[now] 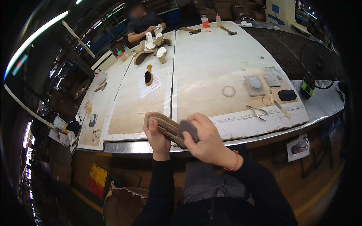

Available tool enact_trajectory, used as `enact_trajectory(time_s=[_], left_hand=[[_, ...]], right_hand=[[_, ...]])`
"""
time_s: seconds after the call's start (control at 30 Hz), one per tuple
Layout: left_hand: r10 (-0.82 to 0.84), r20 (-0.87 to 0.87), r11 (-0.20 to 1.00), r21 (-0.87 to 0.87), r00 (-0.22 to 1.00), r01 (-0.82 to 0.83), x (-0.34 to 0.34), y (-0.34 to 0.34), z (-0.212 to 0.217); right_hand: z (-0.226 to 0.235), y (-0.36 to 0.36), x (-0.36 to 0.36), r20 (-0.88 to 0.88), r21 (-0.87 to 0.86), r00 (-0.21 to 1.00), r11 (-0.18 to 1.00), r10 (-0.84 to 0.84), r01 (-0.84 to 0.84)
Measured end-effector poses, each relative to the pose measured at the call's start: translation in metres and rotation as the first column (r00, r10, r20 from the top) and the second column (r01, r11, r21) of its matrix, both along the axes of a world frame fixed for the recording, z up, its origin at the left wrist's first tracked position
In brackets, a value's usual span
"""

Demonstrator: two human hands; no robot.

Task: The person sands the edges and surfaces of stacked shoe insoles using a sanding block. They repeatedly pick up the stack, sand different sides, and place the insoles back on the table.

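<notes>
At the table's near edge, my left hand grips a brown shoe, its fingers wrapped round one end. The shoe lies slantwise between my hands, and much of it is covered by fingers. My right hand pinches a dark grey, rounded flat pad between thumb and fingers. The pad is at the shoe's right end; whether the two touch is hard to make out. Ahead of my hands, a wooden-handled brush with dark bristles lies on a printed paper sheet.
Across the white table, a person handles a light shoe behind a pile of shoes. At right lie pliers, a knife, a black case and a grey block. Hammers and bottles stand far back.
</notes>
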State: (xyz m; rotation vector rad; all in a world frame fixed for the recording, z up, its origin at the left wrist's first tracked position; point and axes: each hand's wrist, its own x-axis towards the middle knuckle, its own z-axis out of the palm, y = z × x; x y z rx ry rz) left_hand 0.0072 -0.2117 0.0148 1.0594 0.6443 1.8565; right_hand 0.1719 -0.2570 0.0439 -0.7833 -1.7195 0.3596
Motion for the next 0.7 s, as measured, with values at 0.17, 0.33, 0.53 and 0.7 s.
enact_trajectory(time_s=[0.17,0.33,0.53,0.7], left_hand=[[-0.048,0.065,0.997,-0.054,0.997,0.052,-0.013,0.001,-0.003],[-0.219,0.249,0.973,-0.022,0.943,0.232,-0.004,0.000,0.004],[-0.431,0.409,0.897,0.096,0.804,0.432,-0.001,-0.005,0.006],[-0.364,0.414,0.926,0.063,0.835,0.372,0.008,-0.014,0.003]], right_hand=[[-0.032,-0.008,0.051,-0.031,-0.193,0.994,0.976,-0.104,0.096],[-0.082,0.018,0.110,0.016,-0.232,0.946,0.919,-0.324,0.319],[-0.108,0.024,0.118,0.002,-0.267,0.925,0.891,-0.379,0.366],[-0.110,0.017,0.115,0.033,-0.211,0.917,0.894,-0.397,0.395]])
